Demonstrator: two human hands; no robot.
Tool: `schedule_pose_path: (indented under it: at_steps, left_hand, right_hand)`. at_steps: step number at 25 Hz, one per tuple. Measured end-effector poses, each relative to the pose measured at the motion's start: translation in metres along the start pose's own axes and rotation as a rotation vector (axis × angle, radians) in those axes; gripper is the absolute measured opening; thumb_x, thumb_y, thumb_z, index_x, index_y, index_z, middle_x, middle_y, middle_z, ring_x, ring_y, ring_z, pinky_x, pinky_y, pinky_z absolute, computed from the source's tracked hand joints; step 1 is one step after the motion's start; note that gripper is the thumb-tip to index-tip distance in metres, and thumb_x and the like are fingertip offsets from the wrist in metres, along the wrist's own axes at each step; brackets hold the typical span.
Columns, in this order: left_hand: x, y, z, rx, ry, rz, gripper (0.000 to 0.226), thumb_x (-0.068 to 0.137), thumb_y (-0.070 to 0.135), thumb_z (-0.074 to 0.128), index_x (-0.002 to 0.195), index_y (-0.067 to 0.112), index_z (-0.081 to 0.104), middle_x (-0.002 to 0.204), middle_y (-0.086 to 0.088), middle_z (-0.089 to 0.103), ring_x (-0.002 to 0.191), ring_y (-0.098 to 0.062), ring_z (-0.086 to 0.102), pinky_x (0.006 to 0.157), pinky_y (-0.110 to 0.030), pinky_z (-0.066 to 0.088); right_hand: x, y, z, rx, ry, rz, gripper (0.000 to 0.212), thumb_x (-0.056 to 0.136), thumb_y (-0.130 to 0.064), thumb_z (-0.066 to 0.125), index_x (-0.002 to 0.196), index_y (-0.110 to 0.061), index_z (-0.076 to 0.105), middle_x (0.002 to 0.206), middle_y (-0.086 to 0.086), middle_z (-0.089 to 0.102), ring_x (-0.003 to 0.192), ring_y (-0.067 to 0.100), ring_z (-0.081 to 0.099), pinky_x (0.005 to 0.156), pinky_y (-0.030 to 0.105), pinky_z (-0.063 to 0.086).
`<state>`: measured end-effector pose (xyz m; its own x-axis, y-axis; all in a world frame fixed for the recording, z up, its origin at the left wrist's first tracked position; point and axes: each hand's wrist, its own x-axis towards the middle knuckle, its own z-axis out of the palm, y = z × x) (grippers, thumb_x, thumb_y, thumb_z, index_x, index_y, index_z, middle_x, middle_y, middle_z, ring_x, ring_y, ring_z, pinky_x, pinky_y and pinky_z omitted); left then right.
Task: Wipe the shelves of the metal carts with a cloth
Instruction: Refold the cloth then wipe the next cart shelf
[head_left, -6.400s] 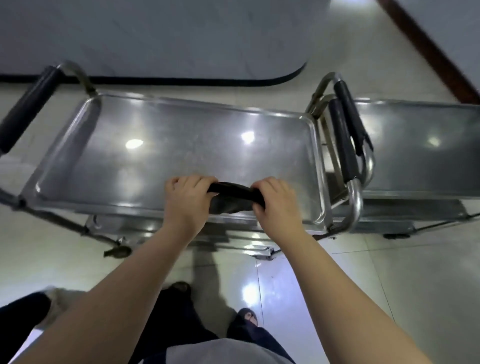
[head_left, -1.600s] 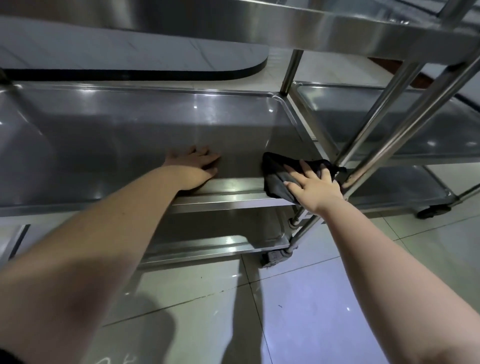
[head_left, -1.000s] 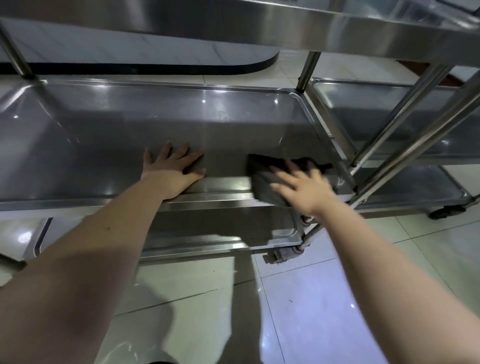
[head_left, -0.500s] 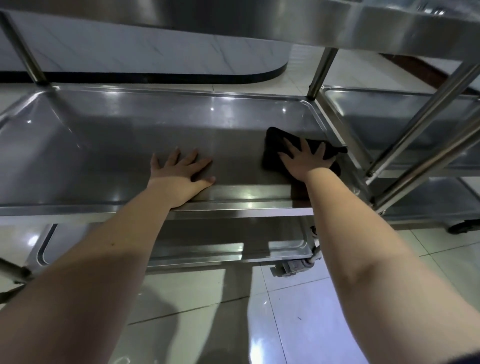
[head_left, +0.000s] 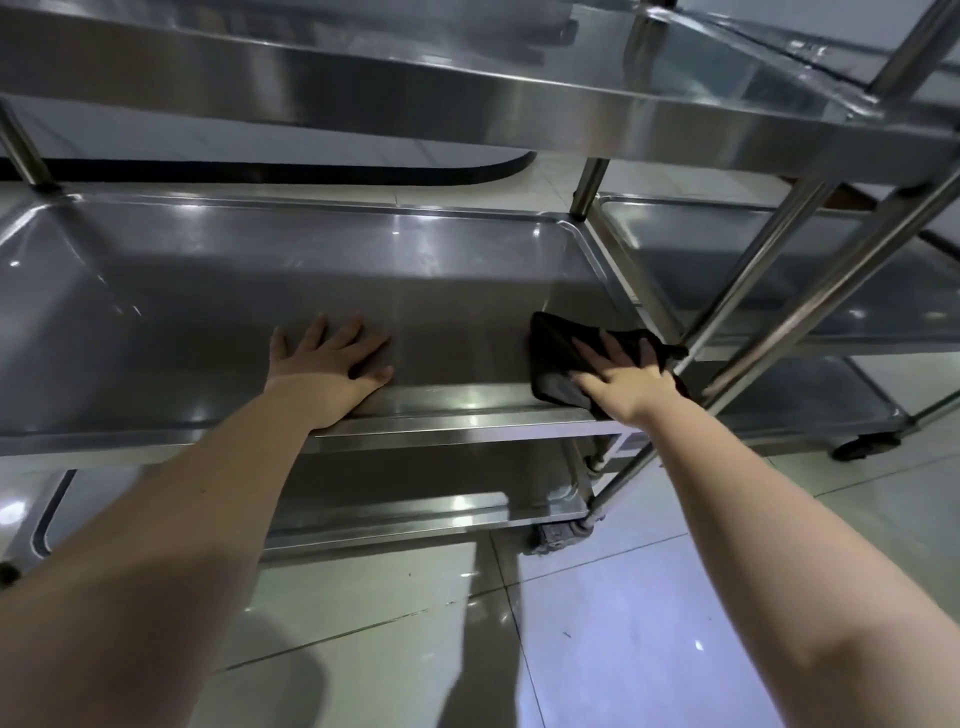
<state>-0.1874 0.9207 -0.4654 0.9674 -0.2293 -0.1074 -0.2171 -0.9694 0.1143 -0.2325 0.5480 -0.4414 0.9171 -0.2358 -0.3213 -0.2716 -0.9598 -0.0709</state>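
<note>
I look under the top shelf of a steel cart at its middle shelf (head_left: 218, 291). A black cloth (head_left: 553, 358) lies at the shelf's front right corner, and my right hand (head_left: 626, 382) presses flat on it with fingers spread. My left hand (head_left: 327, 371) rests palm down on the bare metal near the front rim, fingers apart, holding nothing. The lower shelf (head_left: 395, 512) shows beneath.
The top shelf's edge (head_left: 467, 78) hangs close overhead. Upright and slanted steel posts (head_left: 748, 291) stand just right of the cloth. A second cart (head_left: 779, 270) sits against the right side, with a caster (head_left: 865, 444) on the glossy tiled floor.
My right hand has slid the cloth from further in on the shelf back toward the front right corner. My left hand has stayed planted in the same spot.
</note>
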Motion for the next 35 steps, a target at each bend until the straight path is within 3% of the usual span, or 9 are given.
schedule_pose_path:
  at_steps: [8, 15, 17, 20, 24, 27, 29, 31, 35]
  left_hand:
    - [-0.002, -0.004, 0.004, -0.003, 0.025, 0.005, 0.057, 0.095, 0.067, 0.017, 0.149, 0.056, 0.003, 0.163, 0.018, 0.000, 0.151, -0.020, -0.003, 0.116, -0.058, -0.004]
    - [-0.006, -0.002, 0.004, -0.020, 0.018, 0.013, 0.053, 0.094, 0.068, 0.017, 0.146, 0.060, 0.005, 0.163, 0.018, -0.001, 0.151, -0.021, -0.003, 0.116, -0.059, -0.005]
    - [-0.007, -0.001, 0.003, 0.001, 0.027, 0.003, 0.053, 0.096, 0.066, 0.019, 0.147, 0.058, 0.008, 0.163, 0.018, 0.000, 0.151, -0.022, -0.002, 0.115, -0.060, -0.003]
    - [-0.005, -0.001, 0.001, -0.022, 0.021, 0.000, 0.049, 0.100, 0.058, 0.020, 0.149, 0.054, 0.015, 0.163, 0.017, 0.003, 0.151, -0.022, -0.001, 0.114, -0.062, -0.002]
    - [-0.014, -0.009, -0.001, -0.282, 0.157, -0.056, 0.047, 0.106, 0.038, 0.021, 0.153, 0.039, 0.020, 0.164, 0.009, 0.008, 0.151, -0.015, 0.002, 0.120, -0.050, -0.003]
    - [-0.021, -0.019, -0.018, -0.447, 0.334, -0.065, 0.045, 0.105, 0.029, 0.033, 0.150, 0.030, 0.034, 0.162, 0.002, 0.020, 0.150, -0.018, 0.009, 0.121, -0.039, -0.002]
    - [-0.021, -0.004, -0.035, -0.431, 0.317, 0.041, 0.044, 0.102, 0.026, 0.045, 0.146, 0.027, 0.044, 0.160, -0.003, 0.025, 0.149, -0.023, 0.014, 0.119, -0.036, 0.005]
    - [-0.024, 0.035, -0.038, -0.372, 0.205, 0.139, 0.046, 0.100, 0.031, 0.048, 0.145, 0.030, 0.045, 0.160, -0.005, 0.027, 0.149, -0.027, 0.017, 0.119, -0.041, 0.010]
    - [-0.038, 0.084, -0.008, -0.038, -0.047, 0.013, 0.064, 0.090, 0.077, 0.013, 0.149, 0.056, 0.004, 0.164, 0.009, 0.000, 0.150, -0.033, -0.007, 0.107, -0.072, -0.013]
  right_hand:
    - [-0.045, -0.147, 0.037, -0.073, 0.000, -0.402, 0.056, 0.090, -0.073, 0.020, 0.142, -0.065, 0.001, 0.161, -0.020, -0.011, 0.143, 0.042, -0.024, 0.107, 0.070, -0.005]
    - [-0.024, 0.014, 0.008, -0.046, 0.042, 0.003, 0.058, 0.092, -0.071, 0.024, 0.145, -0.061, 0.001, 0.162, -0.019, -0.003, 0.145, 0.038, -0.020, 0.119, 0.055, 0.006]
    - [-0.026, -0.002, 0.015, -0.054, 0.082, 0.036, 0.057, 0.093, -0.070, 0.023, 0.146, -0.061, 0.003, 0.162, -0.019, -0.005, 0.145, 0.040, -0.018, 0.117, 0.058, 0.003]
    - [-0.039, -0.084, 0.033, -0.085, 0.110, -0.140, 0.059, 0.090, -0.073, 0.018, 0.145, -0.061, 0.002, 0.162, -0.017, -0.008, 0.144, 0.047, -0.013, 0.112, 0.063, 0.002]
    - [-0.073, -0.213, 0.054, -0.110, 0.053, -0.331, 0.061, 0.091, -0.071, 0.016, 0.148, -0.056, -0.001, 0.162, -0.012, -0.012, 0.142, 0.050, -0.019, 0.110, 0.067, -0.004]
    - [-0.069, -0.212, 0.041, 0.045, 0.021, -0.372, 0.061, 0.093, -0.070, 0.021, 0.150, -0.052, 0.008, 0.162, -0.015, -0.002, 0.146, 0.042, -0.013, 0.116, 0.059, -0.003]
    - [-0.056, -0.174, 0.027, 0.262, 0.148, -0.305, 0.054, 0.097, -0.062, 0.026, 0.149, -0.048, 0.023, 0.161, -0.015, 0.016, 0.149, 0.031, 0.000, 0.119, 0.052, 0.008]
    - [-0.048, -0.143, 0.023, 0.386, 0.200, -0.191, 0.049, 0.101, -0.051, 0.026, 0.149, -0.043, 0.029, 0.160, -0.015, 0.020, 0.150, 0.026, 0.003, 0.119, 0.049, 0.008]
    - [-0.046, -0.136, 0.041, 0.244, 0.166, -0.187, 0.051, 0.103, -0.048, 0.019, 0.153, -0.041, 0.017, 0.163, -0.013, 0.009, 0.150, 0.024, 0.005, 0.119, 0.050, 0.004]
